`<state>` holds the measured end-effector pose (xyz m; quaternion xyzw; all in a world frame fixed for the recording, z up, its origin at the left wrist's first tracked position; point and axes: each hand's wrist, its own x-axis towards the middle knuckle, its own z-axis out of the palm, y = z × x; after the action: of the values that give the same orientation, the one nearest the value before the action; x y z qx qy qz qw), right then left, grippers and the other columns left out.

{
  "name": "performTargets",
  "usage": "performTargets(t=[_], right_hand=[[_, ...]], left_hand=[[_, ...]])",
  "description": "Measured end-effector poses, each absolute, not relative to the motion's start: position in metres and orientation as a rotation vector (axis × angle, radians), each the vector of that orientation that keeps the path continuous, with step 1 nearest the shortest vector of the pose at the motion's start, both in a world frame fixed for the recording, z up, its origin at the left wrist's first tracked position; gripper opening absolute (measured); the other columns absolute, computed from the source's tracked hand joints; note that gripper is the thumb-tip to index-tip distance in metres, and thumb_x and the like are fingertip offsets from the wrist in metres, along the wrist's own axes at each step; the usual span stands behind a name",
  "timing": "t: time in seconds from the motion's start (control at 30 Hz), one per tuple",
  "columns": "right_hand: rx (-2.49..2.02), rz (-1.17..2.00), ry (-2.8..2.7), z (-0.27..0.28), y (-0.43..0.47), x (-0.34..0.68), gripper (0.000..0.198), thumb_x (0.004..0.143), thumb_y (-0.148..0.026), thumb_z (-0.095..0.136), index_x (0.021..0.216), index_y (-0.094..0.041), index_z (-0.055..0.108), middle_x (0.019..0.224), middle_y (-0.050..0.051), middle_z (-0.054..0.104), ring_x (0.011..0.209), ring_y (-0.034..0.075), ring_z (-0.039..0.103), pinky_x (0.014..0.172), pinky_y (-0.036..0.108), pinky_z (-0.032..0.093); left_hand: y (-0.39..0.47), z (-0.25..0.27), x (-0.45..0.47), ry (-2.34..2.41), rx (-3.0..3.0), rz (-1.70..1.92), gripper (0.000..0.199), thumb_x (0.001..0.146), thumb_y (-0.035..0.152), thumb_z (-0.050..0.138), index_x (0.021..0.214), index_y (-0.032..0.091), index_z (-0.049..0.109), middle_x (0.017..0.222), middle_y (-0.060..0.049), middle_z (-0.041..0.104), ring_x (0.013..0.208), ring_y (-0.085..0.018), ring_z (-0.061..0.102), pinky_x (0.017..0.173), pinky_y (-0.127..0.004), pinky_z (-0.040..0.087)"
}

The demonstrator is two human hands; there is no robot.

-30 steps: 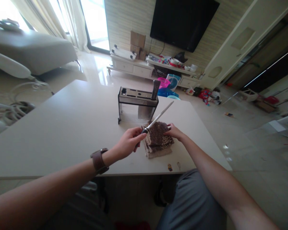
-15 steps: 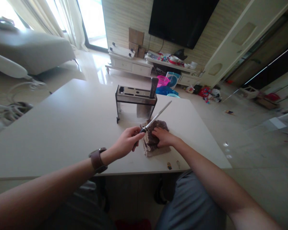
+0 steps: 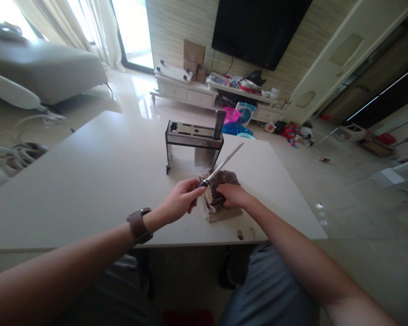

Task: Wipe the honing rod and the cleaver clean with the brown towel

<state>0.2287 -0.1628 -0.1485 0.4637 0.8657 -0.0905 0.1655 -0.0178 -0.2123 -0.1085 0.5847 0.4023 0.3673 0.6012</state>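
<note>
My left hand (image 3: 185, 195), with a watch on its wrist, is closed round the black handle of a honing steel (image 3: 224, 162). The rod slants up and to the right above the cloth. A folded brown cloth (image 3: 228, 178) lies on the table below it. My right hand (image 3: 234, 195) is on that cloth with its fingers curled into the fabric; the fingertips are partly hidden. Just beyond stands a knife block (image 3: 193, 131) with a slotted top and clear sides. A cleaver (image 3: 219, 124) sits upright in its right end, its broad blade showing through the side.
The white table (image 3: 98, 190) has two small stickers (image 3: 240, 234) near its front edge. Beyond it, on the floor, are a pink basket (image 3: 231, 114) and a low white cabinet (image 3: 177, 92). A television (image 3: 258, 31) hangs on the wall.
The fingers of my right hand have curled in and gathered the cloth. My left hand and the honing steel have hardly moved.
</note>
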Motion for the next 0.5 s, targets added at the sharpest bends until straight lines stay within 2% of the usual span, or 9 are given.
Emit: performTargets(t=[0.07,0.23,0.4,0.5], right_hand=[[1.349,-0.285,2.471,-0.145,-0.161,0.227,0.021,0.078,-0.017,0.068,0.099,-0.02,0.072,0.109,0.01,0.076,0.098,0.026,0.069,0.076,0.031,0.043],[1.512,-0.368,2.607,-0.129,-0.156,0.232,0.009,0.074,-0.018,0.067,0.082,-0.021,0.066,0.087,0.004,0.072,0.08,0.019,0.061,0.066,0.029,0.033],[1.502,-0.687,2.749,-0.111,-0.164,0.238,0.014,0.068,-0.013,0.064,0.072,-0.021,0.053,0.069,-0.005,0.052,0.066,0.013,0.046,0.062,0.026,0.03],[1.322,-0.883,2.657,-0.111,-0.172,0.237,0.02,0.065,-0.009,0.064,0.071,-0.021,0.05,0.067,-0.007,0.049,0.065,0.012,0.044,0.06,0.026,0.029]], left_hand=[[-0.212,-0.108,-0.018,0.93,1.346,0.851,0.035,0.087,0.047,0.066,0.073,0.021,0.048,0.051,0.006,0.054,0.035,-0.007,0.045,0.033,-0.017,0.034],[-0.213,-0.107,-0.019,0.925,1.341,0.851,0.034,0.087,0.047,0.066,0.074,0.02,0.05,0.051,0.006,0.053,0.035,-0.007,0.044,0.033,-0.017,0.033],[-0.213,-0.109,-0.02,0.909,1.342,0.87,0.034,0.089,0.047,0.066,0.075,0.02,0.05,0.052,0.006,0.054,0.036,-0.007,0.045,0.033,-0.017,0.034],[-0.212,-0.11,-0.02,0.914,1.35,0.864,0.034,0.089,0.047,0.066,0.075,0.02,0.05,0.052,0.006,0.053,0.036,-0.007,0.045,0.033,-0.017,0.033]])
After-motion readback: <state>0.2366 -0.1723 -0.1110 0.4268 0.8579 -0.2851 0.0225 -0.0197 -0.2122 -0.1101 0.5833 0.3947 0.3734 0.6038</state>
